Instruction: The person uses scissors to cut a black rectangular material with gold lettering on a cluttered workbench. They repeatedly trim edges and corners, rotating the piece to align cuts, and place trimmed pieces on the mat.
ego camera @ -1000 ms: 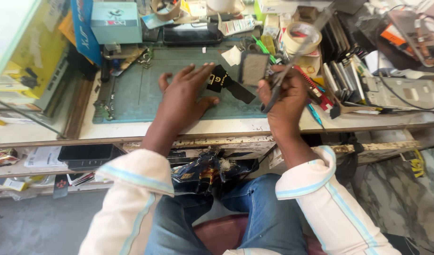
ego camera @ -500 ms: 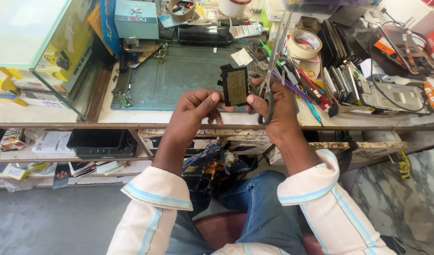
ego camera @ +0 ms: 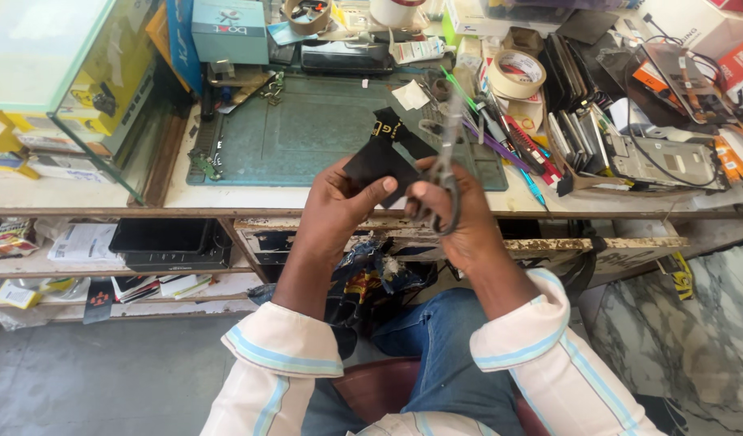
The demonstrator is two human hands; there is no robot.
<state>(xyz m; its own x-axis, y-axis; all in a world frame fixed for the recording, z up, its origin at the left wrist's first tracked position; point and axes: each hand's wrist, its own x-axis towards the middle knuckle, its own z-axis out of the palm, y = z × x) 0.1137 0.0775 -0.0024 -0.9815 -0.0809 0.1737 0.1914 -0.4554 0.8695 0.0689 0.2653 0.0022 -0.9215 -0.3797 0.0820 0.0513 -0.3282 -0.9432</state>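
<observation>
Black sheet point(ego camera: 385, 157) now tilted, lower between both hands point(ego camera: 400, 206).

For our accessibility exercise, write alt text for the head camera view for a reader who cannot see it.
A seated person's left hand holds a flat black piece while the right hand grips grey scissors beside it. Behind them lies a green work mat on a cluttered bench, with a tape roll at right.
</observation>
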